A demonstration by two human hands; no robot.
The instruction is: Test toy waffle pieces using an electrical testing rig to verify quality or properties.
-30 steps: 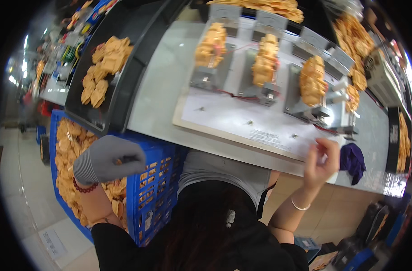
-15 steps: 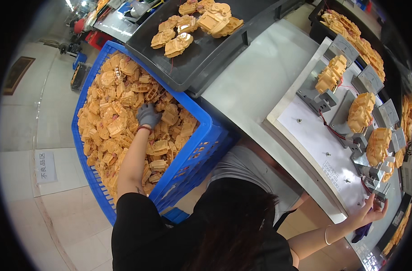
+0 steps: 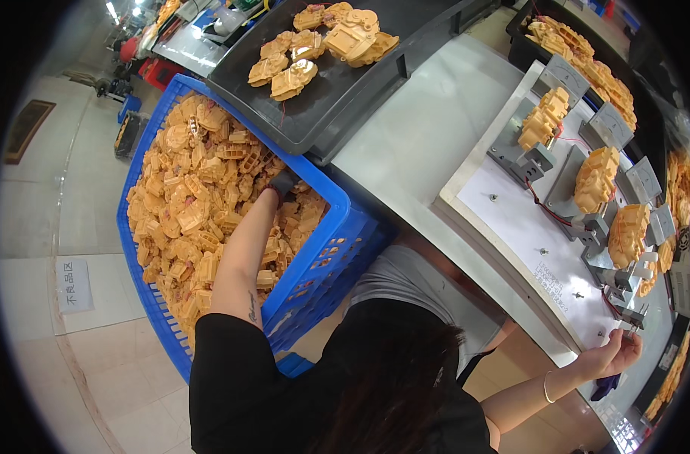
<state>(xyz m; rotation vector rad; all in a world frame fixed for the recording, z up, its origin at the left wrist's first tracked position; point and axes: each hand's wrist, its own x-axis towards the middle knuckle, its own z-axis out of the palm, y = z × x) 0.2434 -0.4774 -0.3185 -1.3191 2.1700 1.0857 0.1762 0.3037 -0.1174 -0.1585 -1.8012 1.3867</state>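
Note:
My left hand (image 3: 284,182), in a grey glove, reaches down among yellow-orange plastic gearbox housings (image 3: 186,208) heaped in a blue plastic basket (image 3: 337,200). Its fingers are dark and hidden near the basket's right wall. My bare right hand (image 3: 623,353) is closed, fingers curled together, just below the metal block (image 3: 629,316) at the near end of a test fixture. Whatever may be between those fingers is too small to make out. On the fixture's white board (image 3: 511,219), housings sit in metal holders, such as a middle one (image 3: 596,180) and a nearer one (image 3: 629,236).
A black tray (image 3: 315,125) with several housings overlaps the basket's far corner. Another dark tray of housings (image 3: 579,57) stands beyond the fixture. Grey meters (image 3: 610,125) line the board's far side, with red wires nearby. A dark purple cloth-like item (image 3: 605,387) lies below my right hand.
My left hand has moved right and sunk deeper among the housings. My right hand has drawn slightly back from the metal block, its fingers curling in. The view has shifted a little.

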